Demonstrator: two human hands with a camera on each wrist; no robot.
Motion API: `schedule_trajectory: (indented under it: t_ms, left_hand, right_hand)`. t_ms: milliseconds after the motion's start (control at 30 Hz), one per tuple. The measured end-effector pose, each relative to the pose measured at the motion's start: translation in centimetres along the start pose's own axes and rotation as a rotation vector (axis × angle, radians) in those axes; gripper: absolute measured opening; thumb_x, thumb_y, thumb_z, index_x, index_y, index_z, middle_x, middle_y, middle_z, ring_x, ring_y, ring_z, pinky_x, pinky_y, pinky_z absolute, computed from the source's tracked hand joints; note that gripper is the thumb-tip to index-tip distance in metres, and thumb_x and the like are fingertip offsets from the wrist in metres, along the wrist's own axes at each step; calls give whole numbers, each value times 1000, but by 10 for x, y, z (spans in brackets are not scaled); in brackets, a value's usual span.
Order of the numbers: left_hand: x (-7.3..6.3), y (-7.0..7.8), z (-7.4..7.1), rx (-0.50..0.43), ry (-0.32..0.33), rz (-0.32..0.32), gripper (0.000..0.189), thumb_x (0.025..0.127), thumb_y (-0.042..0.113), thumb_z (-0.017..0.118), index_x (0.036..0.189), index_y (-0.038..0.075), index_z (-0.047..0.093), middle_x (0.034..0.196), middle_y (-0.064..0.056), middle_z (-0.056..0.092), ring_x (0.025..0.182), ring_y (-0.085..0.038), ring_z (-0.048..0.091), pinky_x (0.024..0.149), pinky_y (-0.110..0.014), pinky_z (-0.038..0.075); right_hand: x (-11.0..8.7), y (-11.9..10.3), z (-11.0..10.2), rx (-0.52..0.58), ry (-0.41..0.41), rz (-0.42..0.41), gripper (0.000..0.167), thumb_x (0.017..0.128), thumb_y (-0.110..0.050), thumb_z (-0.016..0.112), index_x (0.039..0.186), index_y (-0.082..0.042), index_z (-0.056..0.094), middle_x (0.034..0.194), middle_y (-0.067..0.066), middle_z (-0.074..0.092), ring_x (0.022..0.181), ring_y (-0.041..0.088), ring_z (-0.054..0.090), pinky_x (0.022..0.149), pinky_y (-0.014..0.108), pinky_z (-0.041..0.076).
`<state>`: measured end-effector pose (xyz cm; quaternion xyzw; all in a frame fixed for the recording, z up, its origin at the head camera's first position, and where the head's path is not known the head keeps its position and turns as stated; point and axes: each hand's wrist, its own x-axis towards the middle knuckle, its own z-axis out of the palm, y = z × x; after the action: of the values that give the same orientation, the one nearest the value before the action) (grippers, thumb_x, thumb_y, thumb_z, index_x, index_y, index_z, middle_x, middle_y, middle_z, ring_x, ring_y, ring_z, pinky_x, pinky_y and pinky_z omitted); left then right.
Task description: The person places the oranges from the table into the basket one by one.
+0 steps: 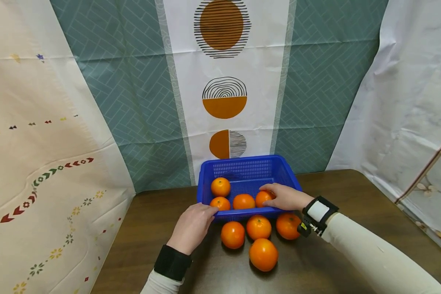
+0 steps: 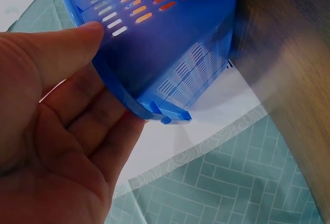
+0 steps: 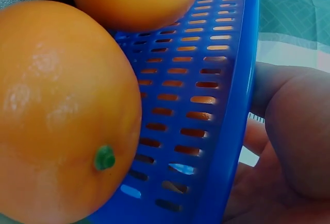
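A blue plastic basket (image 1: 201, 181) with slotted walls holds several oranges, among them one at the left (image 1: 220, 186) and one in the front middle (image 1: 244, 201). My left hand (image 1: 193, 226) grips the front left corner of its rim. In the left wrist view the thumb lies against the basket's outer wall (image 2: 149, 54), with fingers on the rim's other side. Reaching over the front rim, my right hand (image 1: 288, 197) holds an orange (image 1: 263, 199) inside the basket at the front right. The right wrist view hides its fingertips behind the rim (image 3: 240, 105).
Several more oranges lie on the brown wooden table (image 1: 150, 245) before the basket, the nearest (image 1: 263, 255) closest to me. One orange (image 1: 288, 226) sits under my right wrist. Patterned cloth (image 1: 143, 81) hangs behind the table, and pale cloth covers both sides.
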<state>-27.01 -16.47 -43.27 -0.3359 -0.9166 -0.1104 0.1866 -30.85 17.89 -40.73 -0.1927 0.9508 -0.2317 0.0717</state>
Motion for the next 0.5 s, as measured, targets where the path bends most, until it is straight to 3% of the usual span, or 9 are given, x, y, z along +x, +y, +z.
schedule_trajectory:
  t_ms: [500]
  left_hand:
    - [1,1,0,-3,2,-5,25,95,9,88,119,12,81,101,-2,82,96,-23,76,107,-48,59]
  right_hand:
    - [7,2,4,30,-49,-5,45,110,-25,70,148,-1,65,148,23,66,141,46,58,118,66,44]
